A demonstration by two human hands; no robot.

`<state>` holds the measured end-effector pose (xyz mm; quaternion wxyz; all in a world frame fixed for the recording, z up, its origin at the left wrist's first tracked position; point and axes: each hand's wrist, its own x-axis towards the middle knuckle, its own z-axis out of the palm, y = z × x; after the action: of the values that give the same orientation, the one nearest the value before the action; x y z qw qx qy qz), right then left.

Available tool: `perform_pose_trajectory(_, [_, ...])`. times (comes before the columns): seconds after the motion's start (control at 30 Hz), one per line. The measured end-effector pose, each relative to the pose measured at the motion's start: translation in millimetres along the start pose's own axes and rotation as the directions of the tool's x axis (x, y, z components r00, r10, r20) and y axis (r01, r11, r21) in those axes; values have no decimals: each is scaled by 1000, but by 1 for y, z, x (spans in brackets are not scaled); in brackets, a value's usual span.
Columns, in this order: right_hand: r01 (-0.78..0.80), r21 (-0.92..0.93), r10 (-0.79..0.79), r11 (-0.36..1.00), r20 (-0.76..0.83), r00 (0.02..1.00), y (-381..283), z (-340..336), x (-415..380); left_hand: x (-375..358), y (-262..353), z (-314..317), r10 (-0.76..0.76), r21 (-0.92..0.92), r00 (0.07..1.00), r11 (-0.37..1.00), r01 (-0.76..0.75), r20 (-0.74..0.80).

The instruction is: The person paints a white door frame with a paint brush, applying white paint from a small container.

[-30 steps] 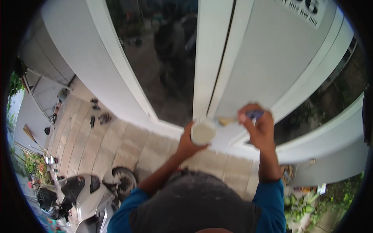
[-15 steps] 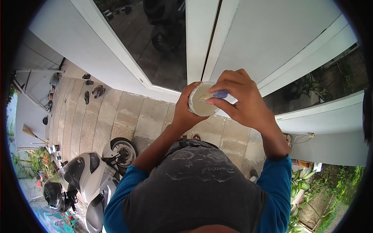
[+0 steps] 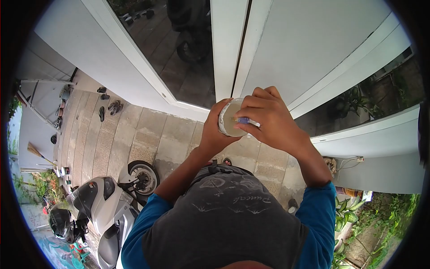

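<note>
My left hand (image 3: 216, 127) wraps around the side of a pale, translucent tub (image 3: 228, 117) with whitish smears on its rim. Over the tub's opening, my right hand (image 3: 268, 117) pinches a small brush (image 3: 244, 120) with a blue-purple section and a pale handle end. The brush's yellowish tip points into the tub; part of it is hidden by my fingers. Cloudy, pale contents fill the view inside the tub, though their depth cannot be made out. Both hands are close together in front of the white door frame.
A white-framed door with dark glass (image 3: 188, 58) stands just ahead, beside a grey-white panel (image 3: 309, 49). A motorcycle (image 3: 107, 201) is parked at the left on the paving (image 3: 143, 130). Several sandals (image 3: 115, 107) lie farther left. Green plants (image 3: 349, 215) grow at the right.
My right hand has shifted slightly left and down, bringing the brush farther over the tub. My left hand still holds the tub, in nearly the same place.
</note>
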<state>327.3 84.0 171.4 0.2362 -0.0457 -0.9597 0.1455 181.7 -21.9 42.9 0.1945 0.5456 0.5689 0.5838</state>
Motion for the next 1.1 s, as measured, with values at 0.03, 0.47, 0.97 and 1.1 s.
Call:
perform_pose_trajectory(0.03, [-2,4,2,1000,3,1000,-1,0,-2,-1,0,1,4,-1,1000,1000,-4,-7])
perform_pose_trajectory(0.47, [-204,174,223,963,-95,970,5,-14,-9,-2,-2,6,10,50,999,999,-8,-36])
perform_pose_trajectory(0.97, [-237,186,287,954,-324,902,0,16,-28,-5,-7,14,-34,9,997,999,35,-65])
perform_pose_trajectory(1.1, [-157,31,158,987,-343,926,1,19,-29,-6,-10,16,-23,30,997,999,25,-72])
